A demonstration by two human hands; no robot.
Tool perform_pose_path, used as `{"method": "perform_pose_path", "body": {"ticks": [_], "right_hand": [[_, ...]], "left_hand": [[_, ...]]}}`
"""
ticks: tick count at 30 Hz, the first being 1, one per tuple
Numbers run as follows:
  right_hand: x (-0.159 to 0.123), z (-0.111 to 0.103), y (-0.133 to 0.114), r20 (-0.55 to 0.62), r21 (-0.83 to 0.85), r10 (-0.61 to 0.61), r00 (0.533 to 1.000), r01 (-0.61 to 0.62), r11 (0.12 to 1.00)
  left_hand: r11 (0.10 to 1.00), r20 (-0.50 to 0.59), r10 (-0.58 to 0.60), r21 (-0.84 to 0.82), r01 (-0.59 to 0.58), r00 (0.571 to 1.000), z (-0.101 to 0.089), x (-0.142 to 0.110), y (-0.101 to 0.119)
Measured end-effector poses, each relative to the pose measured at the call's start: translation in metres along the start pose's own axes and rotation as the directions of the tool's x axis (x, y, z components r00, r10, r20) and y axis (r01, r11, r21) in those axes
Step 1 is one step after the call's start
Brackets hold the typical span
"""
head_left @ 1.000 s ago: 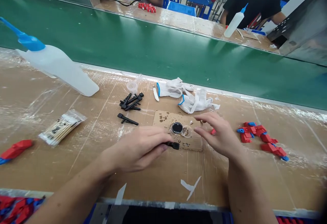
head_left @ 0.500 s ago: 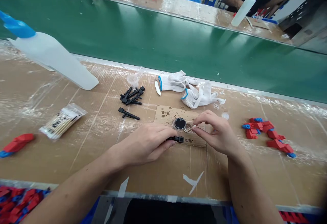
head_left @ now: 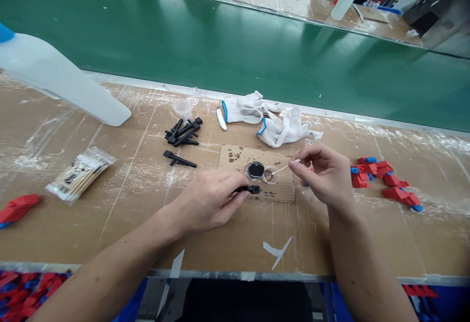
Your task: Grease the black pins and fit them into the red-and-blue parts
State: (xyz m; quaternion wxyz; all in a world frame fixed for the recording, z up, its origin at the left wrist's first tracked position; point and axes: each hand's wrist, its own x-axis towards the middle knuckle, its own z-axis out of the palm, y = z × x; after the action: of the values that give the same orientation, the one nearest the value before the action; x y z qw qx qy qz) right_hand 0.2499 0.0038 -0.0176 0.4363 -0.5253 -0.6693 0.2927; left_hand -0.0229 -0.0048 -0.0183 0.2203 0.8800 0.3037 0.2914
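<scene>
My left hand (head_left: 209,202) is closed round a small black plastic part (head_left: 250,189), whose end sticks out over a stained cardboard square (head_left: 257,177). My right hand (head_left: 325,174) pinches a cotton swab (head_left: 282,169), its tip reaching into a small clear dish (head_left: 269,175). Beside that dish sits a round cap of black liquid (head_left: 255,170). More black parts (head_left: 183,133) lie in a heap to the left, with one (head_left: 179,159) apart from it.
A big white squeeze bottle (head_left: 62,84) lies at the far left, a bag of swabs (head_left: 79,174) below it. White gloves (head_left: 271,124) lie behind the cardboard. Red and blue parts (head_left: 384,182) sit at right, one (head_left: 16,208) at left. A green conveyor belt (head_left: 235,48) runs behind.
My right hand has gone from hovering open over the dishes to pinching the swab and lifting its handle up to the right. My left hand has kept the black part almost still.
</scene>
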Motion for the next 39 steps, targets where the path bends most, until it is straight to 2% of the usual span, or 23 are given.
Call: {"method": "perform_pose_path", "body": {"ticks": [4,13,16,21,24,34,39], "right_hand": [[0.001,0.000,0.001,-0.030,0.139,0.126,0.992,-0.121,0.983],[0.004,0.002,0.007,-0.038,0.292,0.200,0.979,-0.181,0.939],[0.001,0.000,0.001,-0.076,0.304,0.144,0.987,-0.114,0.946],[-0.008,0.001,-0.025,-0.170,0.302,-0.039,0.985,0.090,0.949],[-0.012,0.004,-0.038,-0.164,0.294,-0.130,0.978,0.174,0.940],[-0.018,0.008,-0.048,-0.028,0.301,-0.127,0.992,0.129,0.945],[-0.018,0.008,-0.048,-0.067,0.294,-0.135,0.989,0.149,0.944]], "left_hand": [[1.000,-0.026,0.000,-0.021,-0.001,1.000,0.003,0.000,0.002],[0.998,-0.025,-0.025,-0.056,0.024,0.999,0.007,-0.001,0.003],[0.999,-0.051,-0.009,-0.050,0.007,0.999,0.009,-0.001,0.002],[0.998,-0.092,0.017,-0.053,-0.022,0.996,0.014,-0.002,0.004],[0.998,-0.097,0.037,-0.052,-0.042,0.995,0.015,-0.001,0.006],[0.998,-0.085,0.038,-0.049,-0.042,0.996,0.015,0.000,0.009],[0.998,-0.086,0.038,-0.056,-0.042,0.996,0.015,0.000,0.009]]}}
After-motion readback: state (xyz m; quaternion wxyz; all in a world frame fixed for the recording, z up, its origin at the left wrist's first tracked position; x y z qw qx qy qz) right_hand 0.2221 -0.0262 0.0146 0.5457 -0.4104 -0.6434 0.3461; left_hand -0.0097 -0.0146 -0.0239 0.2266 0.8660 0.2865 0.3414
